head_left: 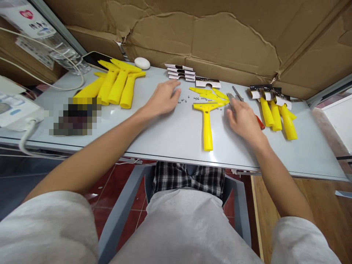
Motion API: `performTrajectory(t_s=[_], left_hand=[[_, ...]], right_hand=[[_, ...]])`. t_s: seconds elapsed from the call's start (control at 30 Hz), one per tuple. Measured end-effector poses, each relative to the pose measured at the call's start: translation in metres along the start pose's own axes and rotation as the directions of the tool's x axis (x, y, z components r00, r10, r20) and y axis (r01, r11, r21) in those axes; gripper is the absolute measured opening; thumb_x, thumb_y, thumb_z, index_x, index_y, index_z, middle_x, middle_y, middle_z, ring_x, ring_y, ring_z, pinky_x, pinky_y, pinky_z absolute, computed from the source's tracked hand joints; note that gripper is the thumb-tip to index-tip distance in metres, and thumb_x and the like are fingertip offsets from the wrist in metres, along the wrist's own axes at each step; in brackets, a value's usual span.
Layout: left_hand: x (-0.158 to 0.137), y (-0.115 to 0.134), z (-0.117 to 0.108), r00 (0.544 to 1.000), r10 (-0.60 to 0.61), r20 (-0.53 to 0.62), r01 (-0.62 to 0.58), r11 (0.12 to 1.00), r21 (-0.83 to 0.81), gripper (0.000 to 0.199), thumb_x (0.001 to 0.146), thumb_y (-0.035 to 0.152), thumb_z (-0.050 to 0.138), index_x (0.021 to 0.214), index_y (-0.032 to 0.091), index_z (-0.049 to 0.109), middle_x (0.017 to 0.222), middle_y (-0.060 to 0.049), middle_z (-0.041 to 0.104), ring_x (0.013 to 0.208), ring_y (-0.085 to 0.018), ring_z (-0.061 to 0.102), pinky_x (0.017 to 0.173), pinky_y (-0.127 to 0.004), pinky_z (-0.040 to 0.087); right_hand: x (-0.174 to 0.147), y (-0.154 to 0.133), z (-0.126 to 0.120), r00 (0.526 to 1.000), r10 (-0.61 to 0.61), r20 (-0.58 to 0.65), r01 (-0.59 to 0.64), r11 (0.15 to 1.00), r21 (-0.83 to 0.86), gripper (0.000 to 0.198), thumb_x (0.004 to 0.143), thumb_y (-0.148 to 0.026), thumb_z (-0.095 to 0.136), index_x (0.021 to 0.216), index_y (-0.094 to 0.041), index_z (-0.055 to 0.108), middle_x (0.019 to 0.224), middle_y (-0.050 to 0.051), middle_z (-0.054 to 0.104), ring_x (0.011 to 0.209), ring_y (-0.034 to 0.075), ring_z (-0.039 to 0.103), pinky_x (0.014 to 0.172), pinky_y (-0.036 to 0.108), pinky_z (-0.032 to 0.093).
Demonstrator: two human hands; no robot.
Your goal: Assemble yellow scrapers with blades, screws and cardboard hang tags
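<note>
My left hand [165, 97] rests at the table's middle, fingers stretched and apart, with nothing in it. Just right of its fingertips lie several small screws [195, 98]. My right hand [243, 119] has its fingers curled at a flat grey metal piece [230, 99], partly hidden under them. Under and beside that hand lies a red-handled tool [260, 122], mostly covered. Between the hands a yellow scraper handle [208, 128] lies with its wide head away from me. Loose yellow strips [214, 96] lie behind its head.
Several yellow handles [121, 84] lie at the left, by a phone [95, 60] and a white oval object [142, 63]. Folded cards [180, 72] are stacked at the back. At right are yellow scrapers with black-and-white cards [275, 110]. A bottle [63, 51] and cables stand far left.
</note>
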State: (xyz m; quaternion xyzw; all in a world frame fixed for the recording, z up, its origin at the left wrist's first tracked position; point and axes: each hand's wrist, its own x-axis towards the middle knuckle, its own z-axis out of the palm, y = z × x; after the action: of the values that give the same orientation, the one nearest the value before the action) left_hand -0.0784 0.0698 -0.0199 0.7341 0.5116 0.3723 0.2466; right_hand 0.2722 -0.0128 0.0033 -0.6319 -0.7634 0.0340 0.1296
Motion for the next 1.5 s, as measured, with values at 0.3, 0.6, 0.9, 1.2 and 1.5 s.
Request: performTrajectory(t_s=[0.3, 0.6, 0.9, 1.2, 1.5], left_hand=[[-0.09, 0.047, 0.02, 0.962, 0.052, 0.266, -0.113, 0.97, 0.217, 0.084, 0.116, 0.047, 0.06, 0.187, 0.003, 0.051, 0.201, -0.028, 0.037, 0.192, -0.044, 0.032, 0.16, -0.059, 0.019], [-0.089, 0.056, 0.028, 0.931, -0.052, 0.36, -0.171, 0.811, 0.559, 0.086, 0.124, 0.048, 0.039, 0.192, -0.005, 0.038, 0.205, -0.03, 0.024, 0.195, -0.043, 0.02, 0.16, -0.066, 0.017], [-0.088, 0.06, 0.029, 0.929, -0.051, 0.366, -0.177, 0.807, 0.563, 0.086, 0.124, 0.048, 0.041, 0.19, -0.008, 0.039, 0.204, -0.031, 0.024, 0.195, -0.043, 0.023, 0.16, -0.065, 0.018], [-0.089, 0.068, 0.028, 0.926, -0.046, 0.375, -0.184, 0.811, 0.555, 0.084, 0.125, 0.045, 0.042, 0.19, -0.008, 0.038, 0.204, -0.029, 0.027, 0.195, -0.043, 0.023, 0.16, -0.063, 0.018], [-0.088, 0.065, 0.03, 0.926, -0.022, 0.377, -0.204, 0.811, 0.549, 0.083, 0.126, 0.045, 0.04, 0.189, -0.009, 0.04, 0.203, -0.03, 0.029, 0.195, -0.044, 0.023, 0.16, -0.065, 0.019]], right_hand=[[-0.028, -0.035, 0.034, 0.989, -0.058, 0.136, 0.059, 0.998, 0.002, 0.095, 0.124, -0.061, 0.03, 0.197, -0.001, 0.032, 0.201, 0.02, 0.017, 0.197, 0.037, 0.018, 0.166, 0.069, 0.02], [-0.022, -0.042, 0.028, 0.964, 0.043, 0.262, -0.019, 0.995, -0.095, 0.102, 0.123, -0.068, 0.027, 0.2, 0.0, 0.022, 0.202, 0.02, 0.005, 0.199, 0.039, 0.006, 0.167, 0.067, 0.014], [-0.025, -0.039, 0.031, 0.972, 0.047, 0.232, -0.02, 0.993, -0.119, 0.101, 0.123, -0.067, 0.029, 0.199, -0.001, 0.028, 0.201, 0.018, 0.011, 0.198, 0.038, 0.013, 0.167, 0.066, 0.017], [-0.026, -0.045, 0.02, 0.972, 0.062, 0.225, -0.016, 0.98, -0.199, 0.095, 0.122, -0.06, 0.036, 0.196, -0.001, 0.036, 0.2, 0.017, 0.021, 0.196, 0.036, 0.022, 0.167, 0.063, 0.024], [0.035, -0.033, -0.034, 0.944, -0.022, 0.33, 0.102, 0.969, -0.226, 0.056, 0.115, -0.045, 0.053, 0.15, -0.016, 0.087, 0.143, 0.017, 0.081, 0.132, 0.035, 0.079, 0.129, 0.056, 0.066]])
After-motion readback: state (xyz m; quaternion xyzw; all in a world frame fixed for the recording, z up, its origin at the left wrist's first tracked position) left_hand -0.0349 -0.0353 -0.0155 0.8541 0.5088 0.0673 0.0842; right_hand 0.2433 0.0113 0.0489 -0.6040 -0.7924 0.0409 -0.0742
